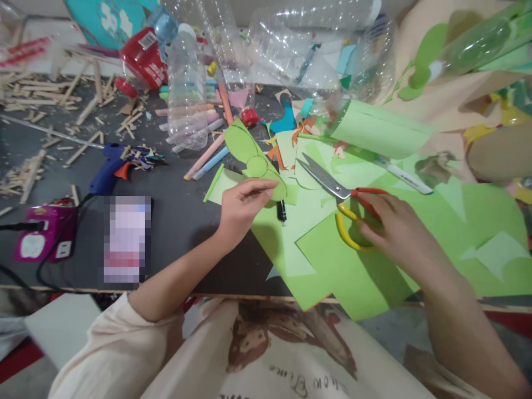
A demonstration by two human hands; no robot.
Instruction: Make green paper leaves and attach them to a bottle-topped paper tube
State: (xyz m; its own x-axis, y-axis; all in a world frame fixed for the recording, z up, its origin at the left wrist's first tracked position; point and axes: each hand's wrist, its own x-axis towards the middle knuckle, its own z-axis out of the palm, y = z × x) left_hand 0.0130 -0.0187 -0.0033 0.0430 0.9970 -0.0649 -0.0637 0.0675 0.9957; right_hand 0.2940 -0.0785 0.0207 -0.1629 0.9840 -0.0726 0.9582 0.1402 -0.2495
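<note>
My left hand (243,208) is closed in a pinch at the lower end of a green paper cutout (243,145), which has leaf-like lobes and dark drawn outlines. The fingertips partly cover its edge. My right hand (394,230) grips a pair of scissors (322,178) by its red and yellow handles. The blades are slightly parted and point up and left, apart from the cutout. Just below the left fingertips lies a small black-capped item (281,212). Sheets of green paper (357,277) spread under the scissors and my right hand.
A blue glue gun (108,169), a phone (127,238) and a magenta power adapter (45,233) lie to the left. Wooden sticks (31,91) are scattered behind them. Clear plastic bottles (187,83) crowd the back. A white marker (405,176) rests on the paper at right.
</note>
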